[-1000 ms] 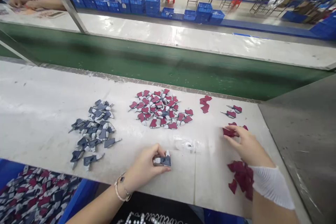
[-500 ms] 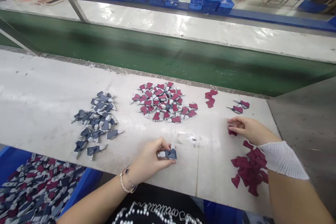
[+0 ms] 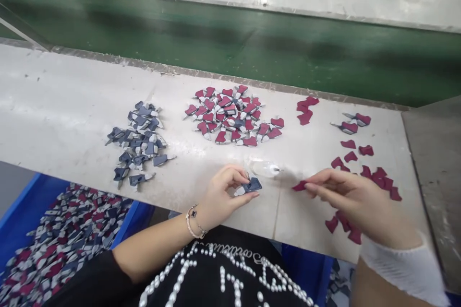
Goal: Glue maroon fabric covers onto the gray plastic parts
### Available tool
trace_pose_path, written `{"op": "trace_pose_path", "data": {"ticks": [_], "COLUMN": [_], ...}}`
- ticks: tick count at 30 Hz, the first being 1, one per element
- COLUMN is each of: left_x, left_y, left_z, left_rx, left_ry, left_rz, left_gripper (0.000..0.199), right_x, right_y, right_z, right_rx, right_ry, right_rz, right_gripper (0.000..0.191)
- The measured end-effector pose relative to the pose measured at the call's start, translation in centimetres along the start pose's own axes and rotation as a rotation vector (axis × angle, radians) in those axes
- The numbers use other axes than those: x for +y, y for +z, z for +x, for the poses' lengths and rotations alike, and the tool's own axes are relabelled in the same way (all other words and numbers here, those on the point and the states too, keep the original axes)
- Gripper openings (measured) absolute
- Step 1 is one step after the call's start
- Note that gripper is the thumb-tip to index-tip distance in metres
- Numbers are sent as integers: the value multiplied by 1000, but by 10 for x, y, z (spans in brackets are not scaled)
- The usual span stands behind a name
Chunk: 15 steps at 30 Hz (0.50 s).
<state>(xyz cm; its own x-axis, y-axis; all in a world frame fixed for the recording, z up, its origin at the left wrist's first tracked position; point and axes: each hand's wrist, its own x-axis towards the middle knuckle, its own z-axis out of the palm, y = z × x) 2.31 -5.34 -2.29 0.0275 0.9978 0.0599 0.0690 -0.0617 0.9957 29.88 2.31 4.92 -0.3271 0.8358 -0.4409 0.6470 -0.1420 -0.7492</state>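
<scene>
Between thumb and fingers my left hand (image 3: 228, 189) pinches a grey-blue and white plastic part (image 3: 252, 184), its recessed face up. My right hand (image 3: 349, 196) holds a small maroon piece (image 3: 299, 185) by its edge, apart from the plastic part. Around and below that hand lie loose maroon pieces (image 3: 382, 178), partly covered by it. A small clear bottle with a thin tip (image 3: 265, 169) rests on the table just beyond my left hand. Farther back is a heap of plastic parts with maroon faces (image 3: 225, 112).
To the left lies a pile of grey-blue parts (image 3: 139, 141) without maroon. A blue crate (image 3: 133, 220) full of mixed parts stands below the table edge. Two finished-looking parts (image 3: 349, 127) and a few maroon pieces (image 3: 305, 110) sit at the back right. A metal panel (image 3: 439, 153) bounds the right side.
My right hand has moved left, toward my left hand, with a maroon piece in its fingers. The maroon pile is more spread out. The view has tilted down.
</scene>
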Motion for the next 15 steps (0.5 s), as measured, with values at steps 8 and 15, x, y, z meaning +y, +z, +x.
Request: {"op": "trace_pose_path", "data": {"ticks": [8, 15], "left_x": [2, 2], "left_y": [4, 1], "left_z": [-6, -5], "left_rx": [-22, 1], "left_ry": [96, 227], "left_rz": [69, 214], "left_gripper": [23, 21], "right_x": [-38, -33], "right_y": [75, 78], "right_z": [-9, -2], "right_rx": [-222, -197], "right_ry": [-38, -26], "right_rz": [446, 436], "right_gripper": [26, 28]}}
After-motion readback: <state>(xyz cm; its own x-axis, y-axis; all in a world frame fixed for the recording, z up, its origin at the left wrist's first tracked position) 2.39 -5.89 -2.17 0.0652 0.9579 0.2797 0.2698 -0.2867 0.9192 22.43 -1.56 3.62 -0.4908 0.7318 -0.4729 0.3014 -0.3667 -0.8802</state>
